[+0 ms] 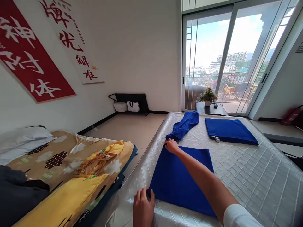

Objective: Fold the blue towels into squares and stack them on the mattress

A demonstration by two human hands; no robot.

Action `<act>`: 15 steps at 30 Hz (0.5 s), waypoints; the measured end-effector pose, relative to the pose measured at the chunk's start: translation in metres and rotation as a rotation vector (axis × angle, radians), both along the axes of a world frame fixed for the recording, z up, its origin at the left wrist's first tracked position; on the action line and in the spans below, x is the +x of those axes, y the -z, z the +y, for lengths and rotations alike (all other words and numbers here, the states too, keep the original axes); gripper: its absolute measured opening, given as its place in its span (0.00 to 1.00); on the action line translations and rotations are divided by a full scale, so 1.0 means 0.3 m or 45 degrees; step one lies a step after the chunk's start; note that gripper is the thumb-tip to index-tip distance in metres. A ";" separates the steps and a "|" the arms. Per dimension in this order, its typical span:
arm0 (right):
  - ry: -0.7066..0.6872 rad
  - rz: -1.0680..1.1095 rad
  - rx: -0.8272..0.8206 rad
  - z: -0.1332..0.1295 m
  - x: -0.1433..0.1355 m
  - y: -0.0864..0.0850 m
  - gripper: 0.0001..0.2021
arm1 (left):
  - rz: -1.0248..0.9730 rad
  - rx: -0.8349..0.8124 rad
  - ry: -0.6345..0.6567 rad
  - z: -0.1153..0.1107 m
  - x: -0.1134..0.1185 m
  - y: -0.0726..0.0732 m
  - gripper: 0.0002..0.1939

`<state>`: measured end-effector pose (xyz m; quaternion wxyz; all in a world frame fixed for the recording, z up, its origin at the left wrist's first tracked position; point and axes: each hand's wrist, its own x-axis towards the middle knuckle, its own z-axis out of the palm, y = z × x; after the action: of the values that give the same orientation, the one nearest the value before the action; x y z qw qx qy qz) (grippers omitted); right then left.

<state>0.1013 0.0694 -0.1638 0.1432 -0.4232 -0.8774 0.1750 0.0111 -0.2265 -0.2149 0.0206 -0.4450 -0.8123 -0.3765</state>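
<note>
A blue cloth (180, 183) lies spread flat on the silver quilted mattress (246, 164). At its near left corner is my left hand (143, 201), thumb and fingers curled round the corner. My right hand (172, 146) reaches across the cloth and pinches its far left corner. Just beyond my right hand sits a crumpled blue cloth (186, 124). Farther right, a neatly folded stack of blue cloth (230, 130) shows a white tag at its near left edge.
Left of the mattress, past a strip of floor (132, 126), is a bed with a patterned sheet (66, 157) and yellow clothes (106, 154). A small table (221, 109) with a potted plant (208, 96) stands beyond the mattress, before the glass doors.
</note>
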 end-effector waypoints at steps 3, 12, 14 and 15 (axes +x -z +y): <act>-0.018 0.020 0.004 0.006 0.000 -0.006 0.11 | -0.019 0.007 0.003 0.003 -0.016 0.018 0.21; -0.263 0.479 -0.029 -0.043 0.180 -0.178 0.11 | -0.085 -0.063 0.154 -0.009 -0.046 0.003 0.21; -0.392 0.709 -0.044 -0.083 0.275 -0.248 0.10 | -0.095 -0.100 0.202 -0.007 -0.053 -0.014 0.20; -0.447 0.803 -0.051 -0.107 0.324 -0.283 0.10 | -0.109 -0.124 0.226 -0.006 -0.055 -0.025 0.19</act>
<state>0.1986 0.0373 -0.0787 0.3662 -0.1939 -0.8458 0.3359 -0.0055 -0.2283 -0.2073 -0.0689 -0.4991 -0.7872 -0.3556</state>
